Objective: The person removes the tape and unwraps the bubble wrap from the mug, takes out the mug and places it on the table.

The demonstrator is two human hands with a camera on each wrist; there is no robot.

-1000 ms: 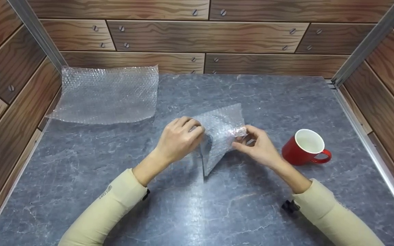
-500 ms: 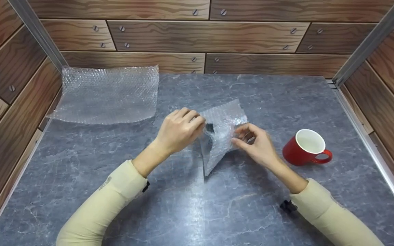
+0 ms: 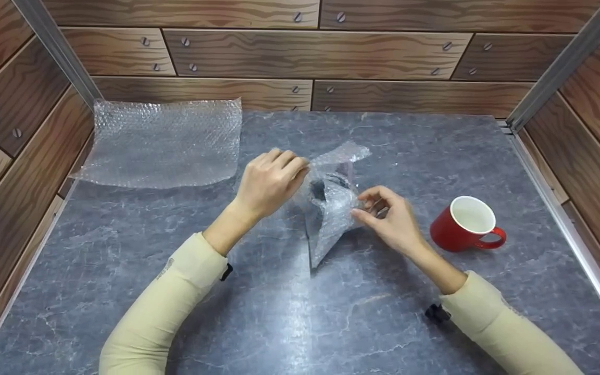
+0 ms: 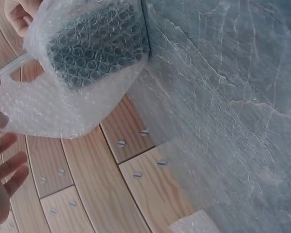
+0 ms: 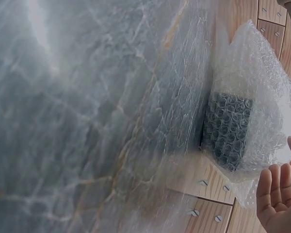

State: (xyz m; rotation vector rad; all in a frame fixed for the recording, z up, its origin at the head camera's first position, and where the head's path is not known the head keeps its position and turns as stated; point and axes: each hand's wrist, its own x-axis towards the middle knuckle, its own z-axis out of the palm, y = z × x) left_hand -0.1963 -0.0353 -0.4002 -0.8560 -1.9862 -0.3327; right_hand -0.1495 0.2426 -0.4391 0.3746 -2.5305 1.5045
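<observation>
In the head view, a dark object (image 3: 317,190), its kind hidden by the wrapping, lies inside bubble wrap (image 3: 339,205) at mid-table. My left hand (image 3: 271,179) pinches a raised flap (image 3: 349,152) of that wrap, up and left of the bundle. Beside the bundle's right side is my right hand (image 3: 391,216), its thumb and fingers apart and the tips at the wrap. Through the bubbles, the left wrist view shows the dark object (image 4: 99,46) with a straight edge. In the right wrist view, my right hand's fingers (image 5: 276,194) look relaxed.
A red mug (image 3: 453,226) with a white inside stands upright to the right of my right hand. Another bubble wrap sheet (image 3: 167,146) lies flat at the back left. Wood-patterned walls (image 3: 315,54) and metal rails (image 3: 565,219) border the grey marbled table (image 3: 258,323).
My left hand has moved up and away, lifting the flap and uncovering more of the dark object. My right hand has let go of the wrap's upper edge and moved slightly lower. The mug is unmoved.
</observation>
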